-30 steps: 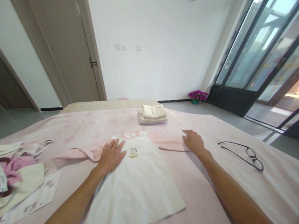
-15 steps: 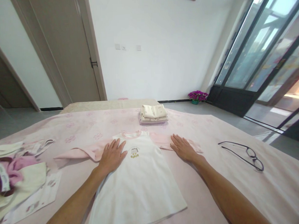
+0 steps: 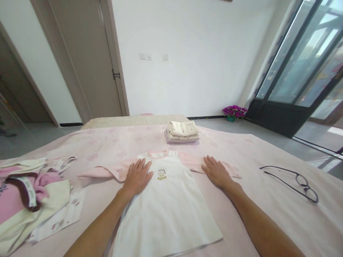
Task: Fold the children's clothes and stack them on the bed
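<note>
Resting left hand (image 3: 137,179) and right hand (image 3: 218,174), with fingers (image 3: 209,161) slightly spread and gripping nothing, on flat white fabric shirt (image 3: 167,209) with long pink sleeves (image 3: 99,172), just nearer than cream-topped squarish stack of folded cloth (image 3: 183,131); might wrinkle a sleeve by dragging sideways.

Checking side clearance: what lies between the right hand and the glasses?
In the head view, the pink sleeve end juts past the right hand; beyond it, pale pink cloth runs to the glasses.
</note>
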{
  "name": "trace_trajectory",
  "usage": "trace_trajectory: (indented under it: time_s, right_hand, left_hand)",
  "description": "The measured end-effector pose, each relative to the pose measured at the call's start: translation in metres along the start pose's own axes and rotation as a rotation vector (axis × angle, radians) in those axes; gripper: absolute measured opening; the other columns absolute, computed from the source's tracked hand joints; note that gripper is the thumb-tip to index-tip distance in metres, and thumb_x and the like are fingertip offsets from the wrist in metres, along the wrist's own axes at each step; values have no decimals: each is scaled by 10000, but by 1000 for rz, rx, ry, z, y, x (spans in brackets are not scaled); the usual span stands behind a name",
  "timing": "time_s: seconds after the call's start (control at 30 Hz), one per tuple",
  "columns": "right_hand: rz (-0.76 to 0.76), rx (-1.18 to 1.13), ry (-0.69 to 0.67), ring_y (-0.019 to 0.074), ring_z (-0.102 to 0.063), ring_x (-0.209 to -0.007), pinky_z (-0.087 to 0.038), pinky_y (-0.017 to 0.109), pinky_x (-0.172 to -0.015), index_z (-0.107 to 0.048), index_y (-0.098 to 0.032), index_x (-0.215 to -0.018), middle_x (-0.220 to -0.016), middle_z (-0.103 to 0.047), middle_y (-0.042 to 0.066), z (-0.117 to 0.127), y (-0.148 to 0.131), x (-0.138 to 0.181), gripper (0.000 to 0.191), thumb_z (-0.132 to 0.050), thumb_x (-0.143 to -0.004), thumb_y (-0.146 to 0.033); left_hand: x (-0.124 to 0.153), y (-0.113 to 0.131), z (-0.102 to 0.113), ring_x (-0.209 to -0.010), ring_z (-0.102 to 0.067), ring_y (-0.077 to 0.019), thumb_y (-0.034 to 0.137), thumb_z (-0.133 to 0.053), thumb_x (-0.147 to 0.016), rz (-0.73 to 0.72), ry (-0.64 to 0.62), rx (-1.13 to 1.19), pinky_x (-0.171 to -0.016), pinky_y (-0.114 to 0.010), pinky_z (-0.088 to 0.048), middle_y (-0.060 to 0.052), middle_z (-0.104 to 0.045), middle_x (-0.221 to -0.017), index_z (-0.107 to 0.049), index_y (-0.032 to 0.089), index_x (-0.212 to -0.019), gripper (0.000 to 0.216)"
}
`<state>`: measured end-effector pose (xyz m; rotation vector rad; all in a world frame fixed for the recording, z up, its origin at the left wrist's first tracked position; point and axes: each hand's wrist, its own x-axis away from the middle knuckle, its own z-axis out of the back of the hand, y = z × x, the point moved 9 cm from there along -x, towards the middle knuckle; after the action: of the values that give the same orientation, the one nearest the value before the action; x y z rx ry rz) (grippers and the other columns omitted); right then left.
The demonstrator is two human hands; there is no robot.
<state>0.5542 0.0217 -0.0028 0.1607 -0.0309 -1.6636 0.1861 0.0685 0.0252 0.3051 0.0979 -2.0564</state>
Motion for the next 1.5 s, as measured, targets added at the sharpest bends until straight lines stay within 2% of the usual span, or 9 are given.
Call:
trace_trajectory:
  time_s: [0.17,0.3,0.43,0.53,0.67,0.8,1.0,1.3,1.5]
  right_hand:
    - [-126,58,32,286,-216,-1491,-231,483,-1176,-302,-107,-1546,-1619,-254,128,-2,23,-2,626,-197,-1021,-432]
    - [-120,59,54,273,-236,-1485,-255,490,-1162,-343,-129,-1529,-1607,-292,119,0,23,-4,608,-185,-1024,-428]
    - [-127,57,89,273,-277,-1468,-275,489,-1150,-356,-126,-1520,-1593,-324,122,0,24,-6,619,-175,-1022,-444]
    - [-123,60,97,278,-291,-1461,-281,482,-1145,-360,-131,-1518,-1589,-334,112,-2,26,-7,623,-174,-1018,-453]
    - [-120,68,105,279,-309,-1452,-286,469,-1141,-383,-151,-1506,-1582,-353,104,-4,29,-9,615,-190,-1011,-461]
    - [-128,38,113,272,-332,-1440,-293,460,-1140,-391,-141,-1497,-1571,-370,115,-4,32,-11,625,-198,-1006,-475]
    - [-116,7,120,284,-350,-1427,-310,495,-1130,-399,-158,-1495,-1562,-383,123,-7,36,-13,608,-227,-1001,-466]
    - [-108,4,131,289,-352,-1425,-303,491,-1135,-400,-135,-1491,-1555,-397,123,-10,38,-16,624,-212,-1002,-474]
    - [-141,-13,137,281,-360,-1421,-288,474,-1140,-426,-142,-1473,-1544,-413,124,-4,34,-13,611,-214,-1005,-474]
  left_hand:
    - [10,-3,16,-1363,-458,-273,320,-454,-955,30,94,57,-1143,-492,-293,-128,-535,-1453,-536,203,-1379,447]
    - [36,-36,36,-1373,-439,-300,211,-456,-907,150,225,16,-1144,-545,-267,-133,-525,-1459,-506,183,-1400,496]
    - [58,-108,63,-1404,-392,-313,174,-424,-885,287,308,-62,-1149,-520,-268,-136,-521,-1457,-547,159,-1359,490]
    - [63,-175,71,-1320,-502,-269,163,-428,-846,381,212,-2,-1110,-398,-359,-135,-582,-1389,-554,131,-1339,510]
    - [85,-239,63,-1236,-575,-308,428,-494,-870,553,42,132,-985,-385,-456,-212,-566,-1383,-393,71,-1463,699]
    - [117,-232,58,-1188,-594,-350,569,-547,-816,456,-60,12,-992,-438,-425,-199,-631,-1286,-329,96,-1500,860]
    - [153,-214,72,-1362,-455,-300,172,-507,-759,312,-69,-266,-1173,-466,-195,-186,-594,-1361,-444,128,-1435,681]
    - [211,-283,81,-1388,-416,-336,199,-543,-660,139,-75,-239,-1200,-566,-141,-34,-643,-1340,-661,272,-1166,525]
    - [175,-274,104,-1243,-571,-305,437,-383,-893,369,-44,-75,-1118,-477,-343,-101,-670,-1292,-656,196,-1250,510]
